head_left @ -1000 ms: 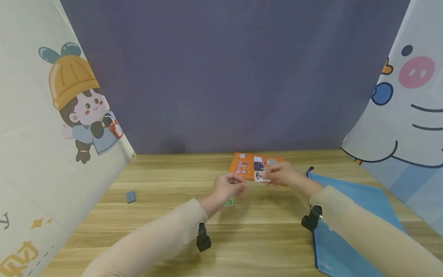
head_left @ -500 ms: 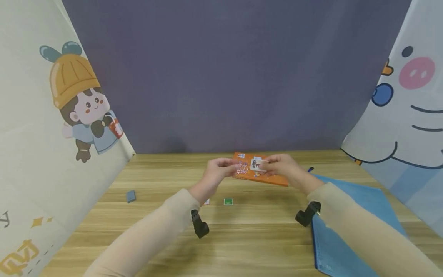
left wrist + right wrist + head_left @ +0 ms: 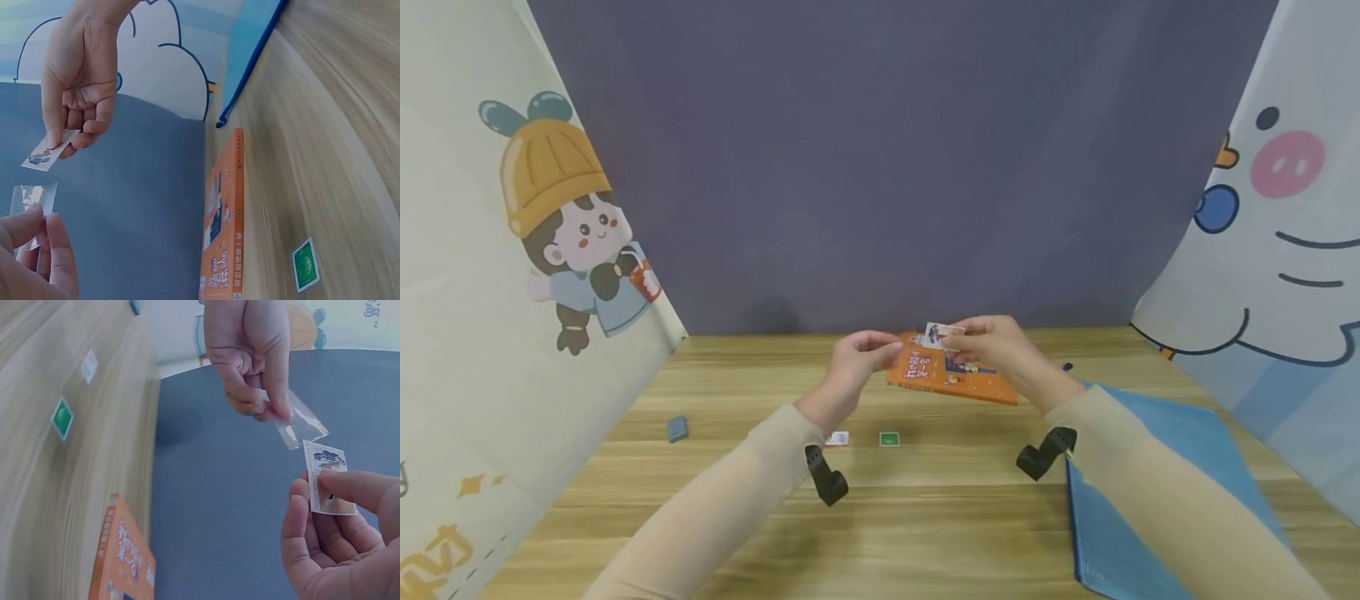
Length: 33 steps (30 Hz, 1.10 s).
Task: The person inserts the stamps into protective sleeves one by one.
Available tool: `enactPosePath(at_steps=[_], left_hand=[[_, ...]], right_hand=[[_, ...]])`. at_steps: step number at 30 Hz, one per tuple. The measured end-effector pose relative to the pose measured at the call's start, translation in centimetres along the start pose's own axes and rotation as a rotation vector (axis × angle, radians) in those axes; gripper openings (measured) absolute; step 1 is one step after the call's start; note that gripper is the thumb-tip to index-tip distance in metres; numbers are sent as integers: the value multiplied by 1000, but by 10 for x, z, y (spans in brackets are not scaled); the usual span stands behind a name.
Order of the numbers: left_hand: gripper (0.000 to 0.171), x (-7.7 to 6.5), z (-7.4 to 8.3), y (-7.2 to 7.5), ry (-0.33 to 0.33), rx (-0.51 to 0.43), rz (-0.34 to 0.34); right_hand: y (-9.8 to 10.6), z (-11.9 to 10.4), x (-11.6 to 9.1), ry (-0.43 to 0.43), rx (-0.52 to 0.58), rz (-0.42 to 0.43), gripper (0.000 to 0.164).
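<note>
My right hand (image 3: 1003, 358) pinches a small postage stamp (image 3: 326, 459) between thumb and fingers. It has perforated edges and a dark figure printed on pale paper. In my left hand (image 3: 850, 371) a small clear plastic sleeve (image 3: 304, 429) is pinched between thumb and fingertips; the head view barely shows it. The right wrist view has the sleeve's end right by the stamp's corner; whether they touch I cannot tell. Both hands are raised above the table, near an orange book (image 3: 955, 385). A green stamp (image 3: 889, 439) and a whitish stamp-like piece (image 3: 839, 438) lie on the wood.
A blue mesh zip pouch (image 3: 1165, 450) lies at the right, partly under the right forearm. Far left on the wooden table (image 3: 925, 517) sits a small blue-grey block (image 3: 677, 428). A dark curtain (image 3: 887, 167) closes off the back.
My right hand has lifted the stamp up and leftward from in front of the book. The left hand has moved up and left, uncovering the green stamp and the whitish piece.
</note>
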<state>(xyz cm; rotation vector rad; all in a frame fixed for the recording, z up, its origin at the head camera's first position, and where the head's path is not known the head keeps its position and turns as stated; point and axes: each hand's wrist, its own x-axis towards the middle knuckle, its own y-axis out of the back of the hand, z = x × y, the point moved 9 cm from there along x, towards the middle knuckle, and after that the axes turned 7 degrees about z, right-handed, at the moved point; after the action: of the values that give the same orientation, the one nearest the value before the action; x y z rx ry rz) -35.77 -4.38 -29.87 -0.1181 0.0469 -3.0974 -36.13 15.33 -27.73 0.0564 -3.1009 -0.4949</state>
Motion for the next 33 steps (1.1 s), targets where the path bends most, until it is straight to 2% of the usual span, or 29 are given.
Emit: enactPosePath(at_steps=[6,15,21,28,33], left_hand=[[23,2,4,5,8,-10,20],[23,5,5,12,14,-57,69],[23,3,10,16,-6,-71,104],[23,3,7,18,2,-76,133],[23,3,5,19,2,-74,140]], right_hand=[[-3,-8,-1,-8,-21,22,35],[-8,-16,1,3,27,30,35],[-11,-20,2,7,64,36,35],[-18,-23,4,8,120,32,30],[-20,-23,4,-9,117,46,30]])
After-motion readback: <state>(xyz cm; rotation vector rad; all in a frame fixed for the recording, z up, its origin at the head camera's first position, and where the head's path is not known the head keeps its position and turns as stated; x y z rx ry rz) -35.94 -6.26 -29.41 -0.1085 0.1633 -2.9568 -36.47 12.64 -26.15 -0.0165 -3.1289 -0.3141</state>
